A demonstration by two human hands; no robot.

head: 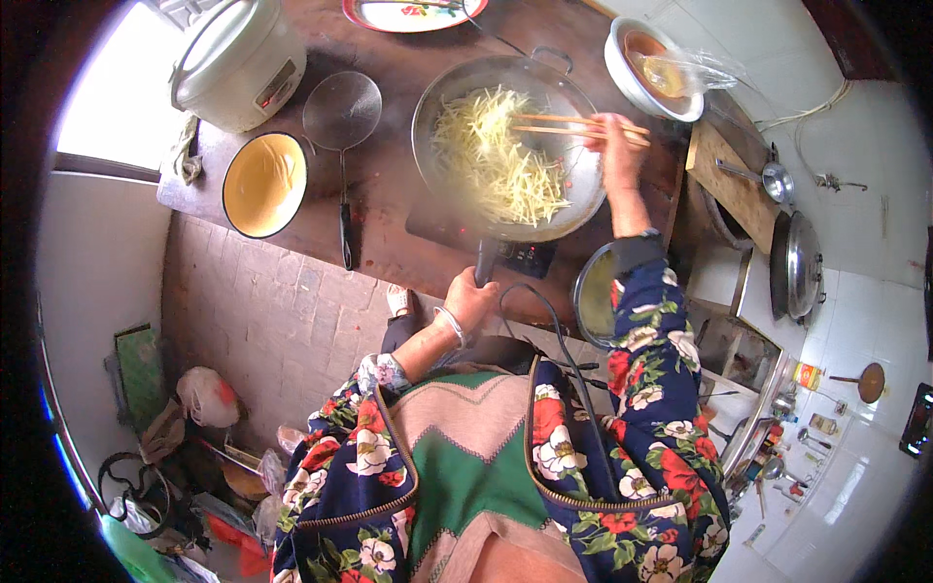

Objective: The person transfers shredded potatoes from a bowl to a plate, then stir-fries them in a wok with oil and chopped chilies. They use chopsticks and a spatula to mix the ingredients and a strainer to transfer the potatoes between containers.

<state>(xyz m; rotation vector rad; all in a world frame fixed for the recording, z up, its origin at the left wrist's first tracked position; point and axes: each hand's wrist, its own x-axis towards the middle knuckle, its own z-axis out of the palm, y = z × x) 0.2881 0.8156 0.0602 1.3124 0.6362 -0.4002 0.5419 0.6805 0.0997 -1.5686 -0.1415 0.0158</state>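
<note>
A wide wok [583, 175] stands on a black induction cooktop [536, 256], whose display is lit. Pale shredded potato-like strips [536, 191] lie heaped in it, with small red bits among them and steam blurring the left part. My left hand [470, 297] is closed around the black wok handle [485, 259] at the table's front edge. Over the wok's right rim, my right hand [616, 146] holds a pair of wooden chopsticks [561, 124]. Their tips reach into the upper part of the strips.
Left of the wok lie a mesh skimmer [342, 109] and a yellow enamel bowl [255, 193], with a rice cooker [240, 65] behind. A white basin [619, 73] stands at back right. Near my right forearm sits a basin of liquid [596, 291]; a black cable [557, 321] hangs before me.
</note>
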